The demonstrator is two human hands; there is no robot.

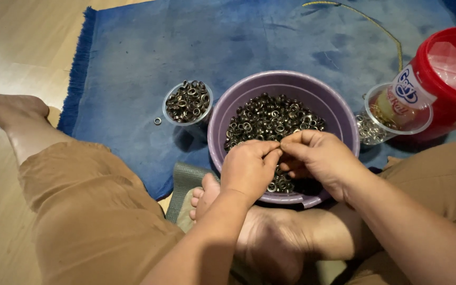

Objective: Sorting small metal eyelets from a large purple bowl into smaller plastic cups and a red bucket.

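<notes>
Wood-look floor with a blue fringed rug (133, 63) filling most of the upper frame. Person sits on it, tan shorts, bare foot (207, 195) at lower centre.

Purple bowl (339, 116) sits centre frame on the rug, loaded with small metal rings (270, 119), dark and silvery mixed. Both hands are over its near rim. Left hand (246, 169) has its fingers curled, thumb and fingertips pressed together toward the right hand. Right hand (317, 155) has its fingers bunched, tips meeting the left's at centre. They look pinched on something small; can't tell what, it's hidden between the fingertips.

Small clear cup (187, 101), left of the bowl, is filled with the same rings. One loose ring (158, 121) lies on the rug just beside that cup.

Right of the bowl: clear plastic container (397, 113) lying tilted, silvery rings (368, 129) near its mouth. Red tub (449, 74) sits at the right edge, touching it. Thin yellow cord (365, 21) runs across the rug at upper right.
</notes>
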